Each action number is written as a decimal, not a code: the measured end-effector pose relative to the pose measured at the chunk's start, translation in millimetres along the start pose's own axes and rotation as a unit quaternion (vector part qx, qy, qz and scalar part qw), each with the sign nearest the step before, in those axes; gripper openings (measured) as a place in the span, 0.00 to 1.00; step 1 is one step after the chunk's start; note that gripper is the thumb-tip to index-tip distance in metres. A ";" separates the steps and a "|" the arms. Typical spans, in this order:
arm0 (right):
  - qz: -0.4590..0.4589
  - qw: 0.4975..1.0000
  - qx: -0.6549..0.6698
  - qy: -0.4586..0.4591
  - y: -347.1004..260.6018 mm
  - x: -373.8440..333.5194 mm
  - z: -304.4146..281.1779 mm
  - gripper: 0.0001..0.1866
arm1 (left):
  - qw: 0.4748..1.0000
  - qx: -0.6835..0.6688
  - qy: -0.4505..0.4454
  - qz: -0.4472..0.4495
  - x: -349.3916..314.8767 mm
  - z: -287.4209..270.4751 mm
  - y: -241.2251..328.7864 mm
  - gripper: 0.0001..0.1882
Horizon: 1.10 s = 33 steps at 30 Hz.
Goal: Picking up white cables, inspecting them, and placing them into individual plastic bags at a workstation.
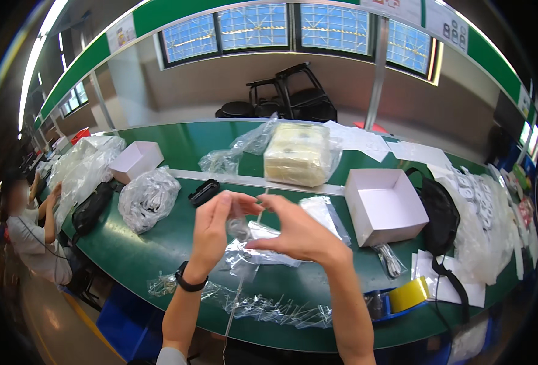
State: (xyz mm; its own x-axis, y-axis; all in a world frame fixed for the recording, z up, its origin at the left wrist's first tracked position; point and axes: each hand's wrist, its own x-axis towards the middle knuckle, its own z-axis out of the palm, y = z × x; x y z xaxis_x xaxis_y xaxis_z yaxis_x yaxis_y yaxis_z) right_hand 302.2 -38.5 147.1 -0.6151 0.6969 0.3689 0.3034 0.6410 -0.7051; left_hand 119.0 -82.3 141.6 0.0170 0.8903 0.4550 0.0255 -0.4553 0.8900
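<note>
Over the middle of the green table, my left hand (212, 226) has its fingers bent around a small clear plastic bag (239, 228). Facing it, my right hand (299, 227) curves with thumb and fingers apart, close to the same bag; I cannot make out anything in its grasp. Below and behind the hands lie flat clear bags with white contents (281, 255). A black oblong case (204, 192) rests just beyond my left hand. Loose small clear plastic pieces (275, 311) are strewn along the near table edge.
A wrapped pale block (299, 155) stands at the back. Right are a white open box (381, 228), black pouch (437, 216) and yellow tape roll (409, 295). Left are a bag of white cables (149, 199) and another box (136, 160). A co-worker (34, 234) sits far left.
</note>
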 end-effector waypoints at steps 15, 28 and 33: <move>0.040 0.974 0.085 0.204 -29.2 -2.6 52.0 0.20 | 0.987 -0.040 0.157 0.025 12.2 0.1 -2.3 0.30; 0.327 0.852 -0.387 0.136 44.9 -120.9 12.9 0.19 | 0.941 0.284 0.173 -0.060 -8.2 -123.6 -121.3 0.15; 0.127 0.956 -0.261 0.033 22.6 -69.9 66.4 0.18 | 0.832 0.515 0.206 -0.018 -23.4 -148.4 -108.5 0.10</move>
State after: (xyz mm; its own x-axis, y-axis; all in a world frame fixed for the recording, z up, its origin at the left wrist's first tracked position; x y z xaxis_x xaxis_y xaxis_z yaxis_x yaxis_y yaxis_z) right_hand 303.8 -94.1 65.2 -0.4313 0.8588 0.2764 0.7694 0.5101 -0.3846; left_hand -32.5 -53.2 38.9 -0.3411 0.7326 0.5891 0.8646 -0.0014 0.5024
